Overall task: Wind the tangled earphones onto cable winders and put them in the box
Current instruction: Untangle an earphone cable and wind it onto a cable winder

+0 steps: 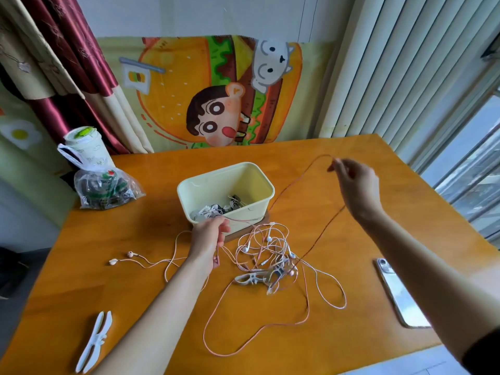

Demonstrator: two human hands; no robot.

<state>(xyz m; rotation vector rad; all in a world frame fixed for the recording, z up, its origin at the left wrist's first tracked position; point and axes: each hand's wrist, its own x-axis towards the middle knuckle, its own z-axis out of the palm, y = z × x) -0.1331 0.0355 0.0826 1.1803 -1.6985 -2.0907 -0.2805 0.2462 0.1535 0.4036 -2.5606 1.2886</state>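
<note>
Just in front of the box point(226, 193), the left hand point(209, 234) is gripping a pink earphone cable point(324, 231) in curled fingers. To the right of the box, the right hand point(354, 182) is pinching what looks like the same cable between thumb and fingertips, holding it raised above the table point(162, 185). Inside the box a few dark and white bundles are lying, so some sets are probably already stowed. In front of the box, a tangle of pink and white earphones point(267, 255) is sprawling over a white cable winder point(251, 278). A second winder point(94, 339) is lying well in front and to the left, bare. The job is seemingly partway: one cable is being teased free, and winding the rest is waiting.
</note>
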